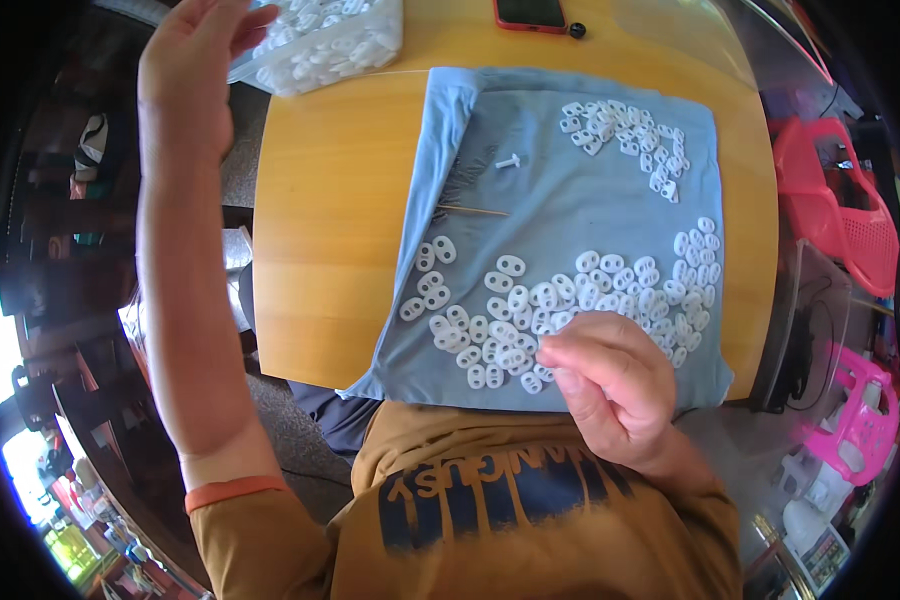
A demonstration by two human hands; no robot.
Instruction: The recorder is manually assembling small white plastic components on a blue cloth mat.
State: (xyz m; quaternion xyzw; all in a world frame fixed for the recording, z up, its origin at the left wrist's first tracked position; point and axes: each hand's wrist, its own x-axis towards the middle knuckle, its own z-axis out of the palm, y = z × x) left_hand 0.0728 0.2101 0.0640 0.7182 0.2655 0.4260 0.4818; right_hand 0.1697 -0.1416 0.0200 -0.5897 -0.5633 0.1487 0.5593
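Observation:
My left hand [198,60] is raised at the upper left beside a clear plastic container [395,45] full of small white plastic pieces. Its fingers look apart, though the top edge cuts part of them off. Near the cloth's front edge, my right hand [615,385] is closed in a pinch; whatever lies between thumb and forefinger is too small to make out. Under and around it are many white oval two-hole pieces [510,265], spread on a light blue cloth [560,220]. A cluster of smaller white pieces [610,120] lies at the cloth's far right.
Small dark thin bits [462,180], a thin stick [475,210] and a white pin-like part [508,162] lie on the cloth's left side. A red-cased phone [530,12] rests at the back of the wooden table [310,240]. Pink plastic chairs [830,200] stand to the right.

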